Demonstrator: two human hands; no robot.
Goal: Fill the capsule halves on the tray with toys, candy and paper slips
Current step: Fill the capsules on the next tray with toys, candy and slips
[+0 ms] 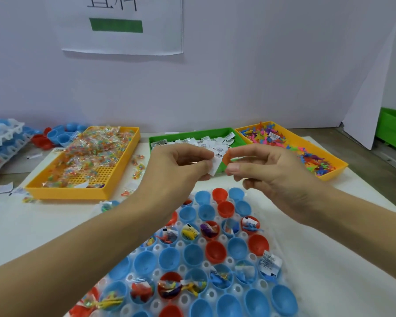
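Capsule tray [290,280] at 6 o'clock, near bench edge; some blue and red halves filled, far rows bare. Above it, left hand [181,163] pinches a paper slip [216,165]; right hand [268,170] pinches an orange piece [226,158]. Beyond: candy bin [121,161] at 10, slip bin [160,136] at 12, toy bin [334,175] at 2.

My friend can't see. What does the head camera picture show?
Two hands meet above a tray of red and blue capsule halves: the left hand pinches a paper slip, the right hand an orange piece. Behind sit bins of candy, slips and toys.
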